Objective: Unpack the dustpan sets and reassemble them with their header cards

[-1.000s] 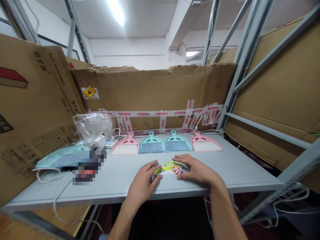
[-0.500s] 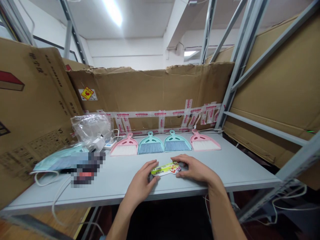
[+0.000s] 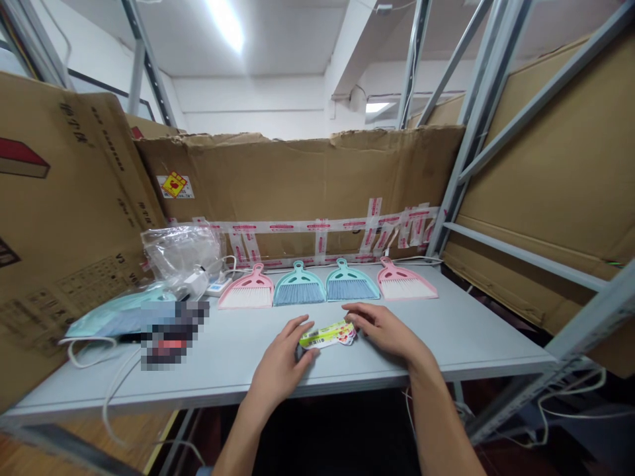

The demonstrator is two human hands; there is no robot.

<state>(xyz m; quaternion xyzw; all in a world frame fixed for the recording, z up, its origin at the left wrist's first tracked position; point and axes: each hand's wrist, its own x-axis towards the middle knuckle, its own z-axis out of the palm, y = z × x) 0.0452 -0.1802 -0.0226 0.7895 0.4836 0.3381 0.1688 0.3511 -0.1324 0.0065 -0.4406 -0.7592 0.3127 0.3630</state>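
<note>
Cardboard sheets taped with pink-and-white tape form a back wall behind a pale grey bench, with grey steel shelving uprights at the right. Along the bench's back edge stand four plastic hand brushes with looped handles, side by side and nearly touching: a pink one, two teal ones and another pink one.

A small yellow-green and white printed packet with red markings lies flat near the bench's middle, about halfway between the brushes and the front edge. The left hand sits at its left end, fingers loosely spread and curved, close against it. The right hand reaches in from the other side, its fingers half open at the packet's right end. Neither hand is visibly closed on it or lifting it, and both wrists cross the front edge.

Further left, well apart from the hands, lie a crumpled clear plastic bag, a white power strip, a pale green flat pack and a white cable. A pixelated patch hides whatever lies beside the pack.
</note>
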